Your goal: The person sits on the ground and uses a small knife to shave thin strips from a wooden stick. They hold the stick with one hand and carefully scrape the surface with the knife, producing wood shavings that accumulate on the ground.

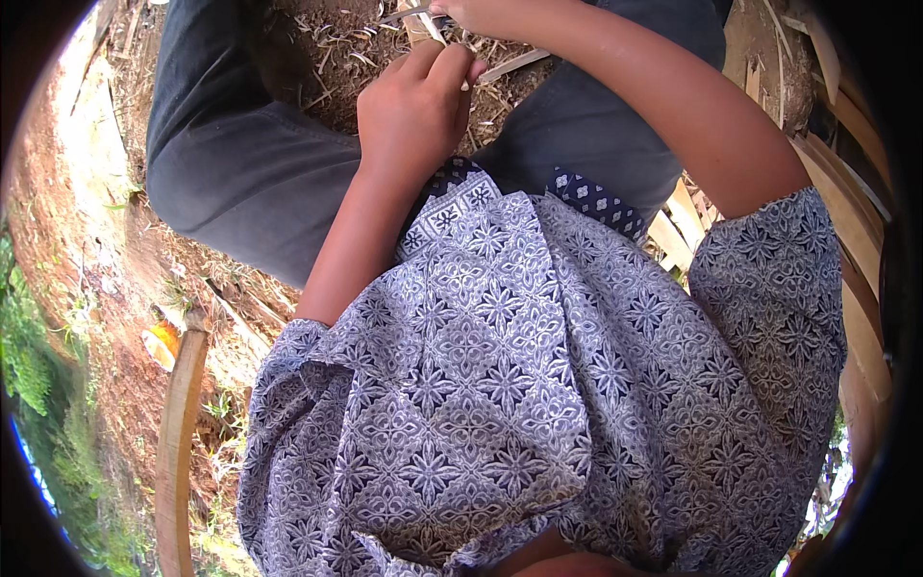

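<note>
1. A left hand (415, 108) is seen near the top middle of the frame. It is closed, and a thin pale strip of wood (514, 64) is pinched between its thumb and fingers.
2. The strip is seen sticking out to the right of the left hand's fingertips, at a slant, over the ground between the legs.
3. A right hand (471, 12) is seen at the very top edge of the frame, just above the left hand. It is cut off by the edge, so it cannot be told if it is open or closed.
4. A thin grey blade (409, 14) is seen beside the right hand, pointing to the left. What holds it cannot be told.
5. Dark grey trousers (240, 163) are seen on both sides of the hands, in the upper part of the frame.
6. A blue and white patterned shirt (510, 385) fills the lower middle of the frame.
7. Pale flat wood slats (678, 231) are seen at the right, beside the leg.
8. A curved brown wood piece (178, 433) is seen at the lower left, on the red-brown ground.
</note>
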The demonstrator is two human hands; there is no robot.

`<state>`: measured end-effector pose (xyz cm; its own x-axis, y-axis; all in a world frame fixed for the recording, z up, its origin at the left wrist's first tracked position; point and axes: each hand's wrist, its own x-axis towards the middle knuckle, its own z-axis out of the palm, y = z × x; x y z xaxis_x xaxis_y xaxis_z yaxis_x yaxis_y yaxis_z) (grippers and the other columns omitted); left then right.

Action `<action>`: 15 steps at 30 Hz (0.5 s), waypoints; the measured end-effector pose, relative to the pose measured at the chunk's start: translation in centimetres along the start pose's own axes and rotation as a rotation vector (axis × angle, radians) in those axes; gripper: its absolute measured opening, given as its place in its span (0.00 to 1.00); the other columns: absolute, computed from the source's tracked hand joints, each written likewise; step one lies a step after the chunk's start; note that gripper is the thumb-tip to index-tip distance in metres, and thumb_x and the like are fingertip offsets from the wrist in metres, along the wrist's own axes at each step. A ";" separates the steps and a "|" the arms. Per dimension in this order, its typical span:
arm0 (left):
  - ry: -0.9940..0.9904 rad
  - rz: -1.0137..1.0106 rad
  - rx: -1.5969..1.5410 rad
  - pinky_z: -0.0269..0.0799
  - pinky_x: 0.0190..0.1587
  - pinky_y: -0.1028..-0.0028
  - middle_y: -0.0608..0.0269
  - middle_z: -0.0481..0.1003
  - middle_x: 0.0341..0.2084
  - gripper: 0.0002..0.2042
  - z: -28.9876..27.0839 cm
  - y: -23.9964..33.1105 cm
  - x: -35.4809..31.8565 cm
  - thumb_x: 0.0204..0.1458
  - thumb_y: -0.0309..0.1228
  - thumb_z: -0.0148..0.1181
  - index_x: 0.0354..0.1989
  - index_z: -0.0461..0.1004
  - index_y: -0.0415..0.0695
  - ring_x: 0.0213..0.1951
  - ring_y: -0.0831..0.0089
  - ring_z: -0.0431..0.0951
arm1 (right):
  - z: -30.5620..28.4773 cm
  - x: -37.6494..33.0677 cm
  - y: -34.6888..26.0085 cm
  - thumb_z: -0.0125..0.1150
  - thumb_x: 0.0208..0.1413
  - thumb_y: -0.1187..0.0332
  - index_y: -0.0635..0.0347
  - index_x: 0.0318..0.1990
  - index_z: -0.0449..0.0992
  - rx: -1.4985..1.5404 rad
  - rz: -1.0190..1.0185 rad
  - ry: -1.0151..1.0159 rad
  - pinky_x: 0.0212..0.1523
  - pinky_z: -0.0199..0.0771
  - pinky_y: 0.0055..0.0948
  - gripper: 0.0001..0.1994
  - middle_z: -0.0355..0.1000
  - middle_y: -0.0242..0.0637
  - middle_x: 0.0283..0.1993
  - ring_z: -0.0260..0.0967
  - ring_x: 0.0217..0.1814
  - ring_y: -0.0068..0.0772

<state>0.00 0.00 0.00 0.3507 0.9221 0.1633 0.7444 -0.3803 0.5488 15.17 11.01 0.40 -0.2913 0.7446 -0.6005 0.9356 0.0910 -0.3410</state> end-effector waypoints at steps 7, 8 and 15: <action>-0.006 -0.021 -0.124 0.72 0.30 0.60 0.61 0.74 0.29 0.03 0.2 2.4 2.1 0.63 0.32 0.58 0.38 0.74 0.48 0.29 0.55 0.78 | -0.4 2.2 4.2 0.57 0.62 0.60 0.52 0.45 0.81 0.035 0.002 0.267 0.44 0.77 0.49 0.11 0.81 0.48 0.42 0.80 0.46 0.52; -0.033 -0.017 -0.129 0.72 0.30 0.59 0.60 0.73 0.30 0.03 -0.3 2.1 1.8 0.63 0.31 0.57 0.38 0.74 0.47 0.29 0.55 0.77 | -0.1 2.0 4.6 0.58 0.61 0.61 0.53 0.44 0.81 0.135 -0.075 0.337 0.43 0.77 0.48 0.11 0.81 0.49 0.41 0.80 0.45 0.53; -0.092 -0.052 -0.134 0.71 0.30 0.58 0.58 0.73 0.30 0.03 -0.7 1.2 -0.8 0.63 0.31 0.56 0.38 0.72 0.46 0.30 0.53 0.77 | -1.6 -5.9 2.5 0.60 0.61 0.60 0.56 0.41 0.80 0.187 -0.154 0.029 0.41 0.75 0.47 0.11 0.80 0.48 0.36 0.79 0.40 0.54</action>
<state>0.18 -1.16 1.06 0.3683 0.9278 0.0595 0.6831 -0.3135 0.6597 19.52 7.89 4.25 -0.4196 0.7503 -0.5109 0.8266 0.0834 -0.5565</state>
